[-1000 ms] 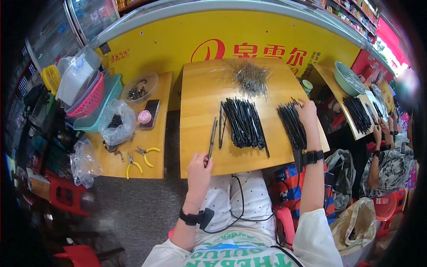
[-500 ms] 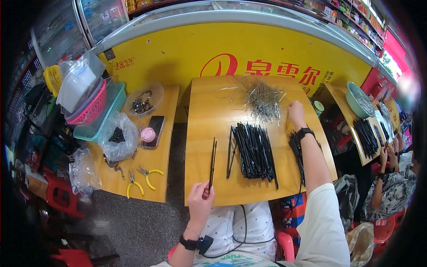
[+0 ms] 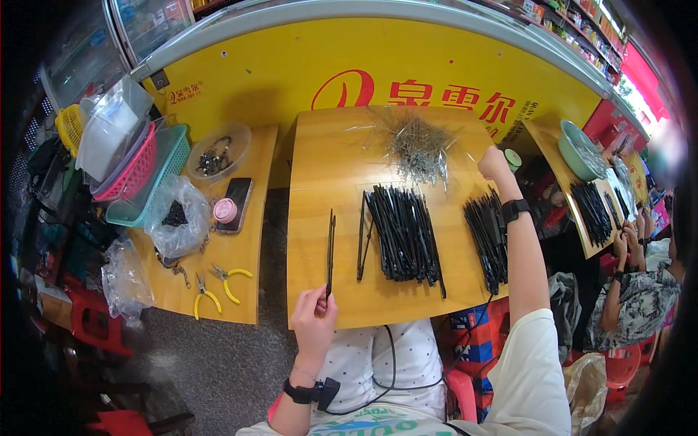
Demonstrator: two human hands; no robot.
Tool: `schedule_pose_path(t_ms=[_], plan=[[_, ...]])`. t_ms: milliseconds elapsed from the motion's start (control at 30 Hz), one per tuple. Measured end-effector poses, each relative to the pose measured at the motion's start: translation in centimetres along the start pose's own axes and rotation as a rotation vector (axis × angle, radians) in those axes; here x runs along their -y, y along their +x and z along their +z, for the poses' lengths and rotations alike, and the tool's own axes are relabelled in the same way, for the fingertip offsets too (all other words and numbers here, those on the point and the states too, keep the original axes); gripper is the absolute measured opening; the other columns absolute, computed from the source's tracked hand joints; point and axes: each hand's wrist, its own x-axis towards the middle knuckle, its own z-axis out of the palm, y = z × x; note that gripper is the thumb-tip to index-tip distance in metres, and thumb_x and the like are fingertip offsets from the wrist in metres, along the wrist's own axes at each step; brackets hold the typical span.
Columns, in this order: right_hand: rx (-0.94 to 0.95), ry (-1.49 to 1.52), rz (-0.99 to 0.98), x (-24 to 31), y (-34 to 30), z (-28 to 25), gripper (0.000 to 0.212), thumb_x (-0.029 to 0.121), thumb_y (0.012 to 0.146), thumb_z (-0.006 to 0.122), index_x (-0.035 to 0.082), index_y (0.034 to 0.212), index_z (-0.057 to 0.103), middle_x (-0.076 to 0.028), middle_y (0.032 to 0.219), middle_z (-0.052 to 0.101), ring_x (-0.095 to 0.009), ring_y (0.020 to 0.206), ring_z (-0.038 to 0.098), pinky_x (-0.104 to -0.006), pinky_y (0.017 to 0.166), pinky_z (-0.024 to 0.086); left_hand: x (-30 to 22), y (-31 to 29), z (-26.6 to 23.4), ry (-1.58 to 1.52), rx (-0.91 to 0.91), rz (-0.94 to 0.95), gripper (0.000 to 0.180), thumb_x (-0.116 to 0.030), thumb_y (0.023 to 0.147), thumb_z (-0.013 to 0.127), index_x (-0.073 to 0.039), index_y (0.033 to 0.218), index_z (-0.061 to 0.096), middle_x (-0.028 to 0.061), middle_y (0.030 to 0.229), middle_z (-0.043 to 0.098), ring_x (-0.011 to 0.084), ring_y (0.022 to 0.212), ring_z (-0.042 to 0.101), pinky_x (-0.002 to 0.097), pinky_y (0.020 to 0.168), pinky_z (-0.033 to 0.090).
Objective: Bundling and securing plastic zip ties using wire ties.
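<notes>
Near the table's front left edge my left hand point(image 3: 313, 317) is closed on the lower end of a thin black rod point(image 3: 331, 251), which looks doubled and points up and away. My right hand point(image 3: 496, 163) is closed at the far right edge of the table; whatever its fingers hold is too small to make out. To its left lies a heap of thin silvery metal wires point(image 3: 420, 149). Between my hands, a thick bundle of black rods point(image 3: 403, 236) rests on the table. A smaller bundle of black rods point(image 3: 487, 240) lies beside my right forearm.
On the left side table are yellow-handled pliers point(image 3: 231, 283), a phone point(image 3: 236, 203) with a pink jar point(image 3: 225, 211), a plastic bag point(image 3: 178, 218) and stacked baskets point(image 3: 156, 174). At right, another person's hands point(image 3: 631, 240) work by a green bowl point(image 3: 582, 149). A yellow freezer point(image 3: 269, 73) stands behind.
My right hand has moved to the right, away from the wire heap toward the table's edge. My left hand keeps its hold on the rod. The whole view has shifted slightly.
</notes>
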Motion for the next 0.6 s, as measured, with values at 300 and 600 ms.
schedule_pose_path(t_ms=[300,600], plan=[[-0.068,0.194,0.052,-1.2,0.5,0.2,0.013,0.004,0.07,0.059,-0.009,0.068,0.063,-0.02,0.062,0.063,-0.025,0.054,0.066,-0.0335,0.051,0.053,0.0,-0.1,-0.3,-0.01,-0.027,0.033,0.013,0.001,0.083,0.062,0.004,0.096,0.064,0.0069,0.081,0.06,0.0124,0.065,0.057,0.0219,0.059,0.047],[0.178,0.889,-0.224,5.1,-12.8,-7.0,0.016,0.008,0.08,0.065,-0.008,0.086,0.064,-0.012,0.072,0.066,-0.014,0.063,0.065,-0.0233,0.057,0.052,0.4,-0.7,-1.6,-0.255,-0.018,-0.226,0.015,-0.004,0.091,0.056,0.007,0.1,0.061,0.0066,0.084,0.06,0.0115,0.069,0.058,0.0234,0.064,0.049]])
